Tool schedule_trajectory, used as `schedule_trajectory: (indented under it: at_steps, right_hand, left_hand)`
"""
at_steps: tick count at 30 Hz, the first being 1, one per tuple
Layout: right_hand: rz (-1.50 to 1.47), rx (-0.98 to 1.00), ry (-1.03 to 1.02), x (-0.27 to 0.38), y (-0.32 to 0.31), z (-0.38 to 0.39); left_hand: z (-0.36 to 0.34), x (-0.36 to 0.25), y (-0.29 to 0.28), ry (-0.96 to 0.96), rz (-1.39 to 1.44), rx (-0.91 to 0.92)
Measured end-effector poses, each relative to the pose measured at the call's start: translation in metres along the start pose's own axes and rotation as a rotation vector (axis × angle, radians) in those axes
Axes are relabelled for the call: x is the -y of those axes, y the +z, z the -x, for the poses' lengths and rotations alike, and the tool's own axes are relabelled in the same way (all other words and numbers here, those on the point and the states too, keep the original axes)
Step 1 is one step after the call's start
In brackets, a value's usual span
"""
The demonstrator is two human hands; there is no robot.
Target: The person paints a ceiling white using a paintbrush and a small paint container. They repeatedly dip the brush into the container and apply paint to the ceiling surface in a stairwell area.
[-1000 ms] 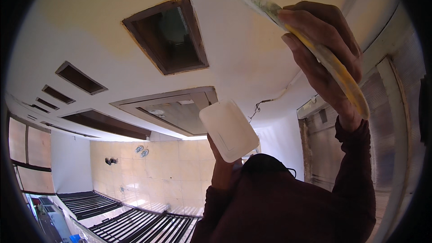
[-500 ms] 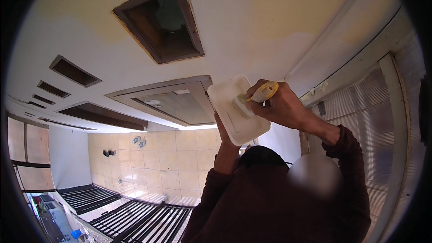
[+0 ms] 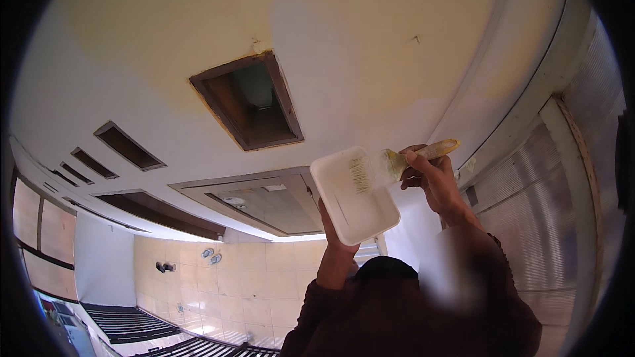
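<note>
Maroon cloth: two sleeves, nearest, one to each arm. Left hand: gripped a tray at its near left side, fingers partly hidden behind it. The tray: one, white, shallow, round-cornered, was held tilted between the hands. Right hand: pinched a brush by its handle, thumb against fingers, just right of the tray. The brush: one, flat, yellowish-handled, whitish at the bristles, which pointed left over the tray's hollow; whether they touched it, I could not tell. Beyond: a wall, patchy white and yellow, held a dark-framed opening. Far left: a tiled floor bore blue-grey slippers, one pair.
</note>
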State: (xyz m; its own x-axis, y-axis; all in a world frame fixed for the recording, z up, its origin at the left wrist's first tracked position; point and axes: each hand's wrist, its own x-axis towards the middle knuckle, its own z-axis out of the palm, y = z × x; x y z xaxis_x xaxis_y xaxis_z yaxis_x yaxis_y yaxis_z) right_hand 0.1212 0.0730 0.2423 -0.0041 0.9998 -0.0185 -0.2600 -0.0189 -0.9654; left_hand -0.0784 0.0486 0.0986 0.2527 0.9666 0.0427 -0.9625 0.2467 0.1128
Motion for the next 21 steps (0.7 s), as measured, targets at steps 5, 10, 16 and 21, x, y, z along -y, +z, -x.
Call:
schedule_trajectory:
  at_steps: [5,10,16,21]
  right_hand:
    - [0.117,-0.080,-0.390,0.041,0.008,-0.020]
    - [0.698,-0.072,-0.883,0.107,0.020,-0.059]
    - [0.977,-0.167,-1.302,0.202,0.039,-0.077]
    - [0.957,0.127,-1.846,0.245,0.064,-0.090]
  left_hand:
    - [-0.007,0.000,0.038,0.015,-0.078,-0.177]
    - [0.000,0.005,0.023,0.027,-0.106,-0.140]
    - [0.015,0.007,0.011,0.075,-0.177,-0.128]
    - [0.016,0.007,0.005,0.109,-0.189,-0.090]
